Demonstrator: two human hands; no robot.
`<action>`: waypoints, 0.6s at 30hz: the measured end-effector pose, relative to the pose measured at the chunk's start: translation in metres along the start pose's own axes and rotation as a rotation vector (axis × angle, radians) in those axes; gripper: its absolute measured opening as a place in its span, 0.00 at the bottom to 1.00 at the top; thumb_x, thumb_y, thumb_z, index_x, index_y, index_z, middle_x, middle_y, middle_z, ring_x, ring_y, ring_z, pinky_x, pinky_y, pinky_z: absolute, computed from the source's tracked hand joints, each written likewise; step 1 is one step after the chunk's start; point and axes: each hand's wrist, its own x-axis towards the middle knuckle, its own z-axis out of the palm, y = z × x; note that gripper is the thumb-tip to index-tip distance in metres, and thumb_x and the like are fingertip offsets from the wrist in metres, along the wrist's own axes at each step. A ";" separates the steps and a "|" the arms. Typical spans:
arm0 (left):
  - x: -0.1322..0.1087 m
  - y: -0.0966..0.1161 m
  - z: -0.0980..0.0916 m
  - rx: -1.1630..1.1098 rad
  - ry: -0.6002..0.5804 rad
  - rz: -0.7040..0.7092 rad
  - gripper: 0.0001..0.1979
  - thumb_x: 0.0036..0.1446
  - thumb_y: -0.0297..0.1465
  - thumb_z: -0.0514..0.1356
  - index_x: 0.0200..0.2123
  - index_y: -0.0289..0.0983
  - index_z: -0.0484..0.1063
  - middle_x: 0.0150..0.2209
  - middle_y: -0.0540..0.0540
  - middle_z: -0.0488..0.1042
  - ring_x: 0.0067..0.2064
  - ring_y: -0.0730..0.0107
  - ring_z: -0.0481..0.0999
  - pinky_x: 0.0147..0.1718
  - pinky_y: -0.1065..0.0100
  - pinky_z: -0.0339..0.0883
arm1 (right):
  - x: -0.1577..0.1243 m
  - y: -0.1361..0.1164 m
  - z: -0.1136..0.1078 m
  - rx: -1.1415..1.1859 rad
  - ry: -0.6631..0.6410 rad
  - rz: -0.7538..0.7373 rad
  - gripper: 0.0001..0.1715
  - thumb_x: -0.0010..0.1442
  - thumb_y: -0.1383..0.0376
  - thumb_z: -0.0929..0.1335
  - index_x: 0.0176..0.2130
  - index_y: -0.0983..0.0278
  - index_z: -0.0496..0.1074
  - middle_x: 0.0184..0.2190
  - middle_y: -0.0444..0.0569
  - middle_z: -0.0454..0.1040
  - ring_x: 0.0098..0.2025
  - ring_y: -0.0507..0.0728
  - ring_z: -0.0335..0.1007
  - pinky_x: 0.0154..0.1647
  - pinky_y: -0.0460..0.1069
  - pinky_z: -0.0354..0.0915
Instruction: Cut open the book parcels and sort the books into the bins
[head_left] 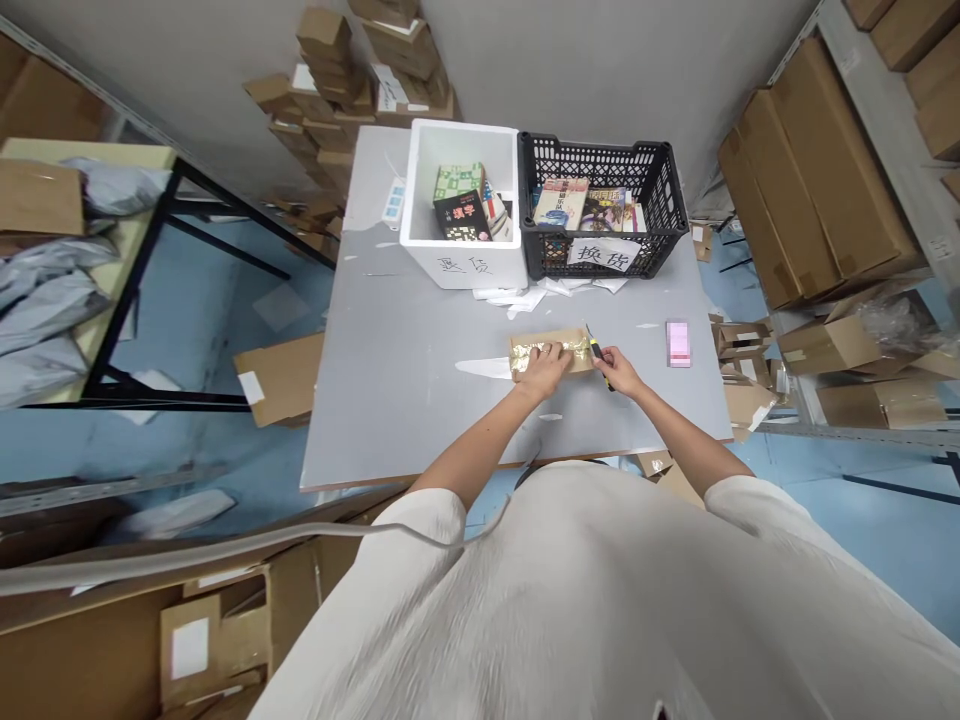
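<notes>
A small cardboard parcel lies toward the right of the tabletop, nearer its front edge than the back, with its long axis running left to right. The left hand rests flat on top, fingers loose, not wrapped around it. The right hand is closed around a knife whose tip meets the parcel's right end. The blade is too small to make out. A pink pad lies near the right edge.

Small flat brown parcel lies under the left hand; yellow-black knife sits in the right hand, blade at its edge.
</notes>
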 end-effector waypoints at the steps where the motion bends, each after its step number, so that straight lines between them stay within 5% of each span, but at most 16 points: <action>1: 0.000 -0.003 -0.001 -0.014 -0.003 -0.002 0.37 0.62 0.25 0.67 0.73 0.41 0.65 0.73 0.29 0.67 0.74 0.39 0.67 0.73 0.40 0.59 | -0.004 0.000 0.003 0.034 -0.014 0.026 0.26 0.66 0.41 0.71 0.51 0.55 0.67 0.38 0.43 0.82 0.38 0.58 0.78 0.44 0.54 0.75; 5: 0.000 -0.009 -0.002 -0.031 -0.003 -0.005 0.34 0.63 0.34 0.71 0.70 0.38 0.68 0.69 0.29 0.71 0.71 0.37 0.71 0.70 0.44 0.61 | -0.015 -0.003 0.013 0.173 -0.068 0.093 0.27 0.64 0.41 0.75 0.48 0.54 0.67 0.35 0.42 0.83 0.41 0.59 0.81 0.48 0.55 0.76; 9: 0.006 -0.008 -0.001 -0.039 -0.017 0.007 0.31 0.60 0.33 0.72 0.66 0.39 0.72 0.67 0.30 0.76 0.69 0.36 0.74 0.72 0.42 0.58 | -0.019 -0.006 0.010 0.281 -0.069 0.134 0.28 0.63 0.40 0.77 0.45 0.55 0.66 0.37 0.46 0.86 0.45 0.61 0.85 0.54 0.58 0.78; 18: 0.011 -0.005 -0.004 0.001 -0.029 0.012 0.32 0.58 0.33 0.74 0.65 0.42 0.72 0.67 0.32 0.75 0.70 0.38 0.73 0.78 0.33 0.47 | -0.018 -0.011 -0.038 0.012 -0.028 0.067 0.21 0.69 0.45 0.71 0.43 0.59 0.77 0.39 0.47 0.83 0.40 0.60 0.83 0.46 0.53 0.76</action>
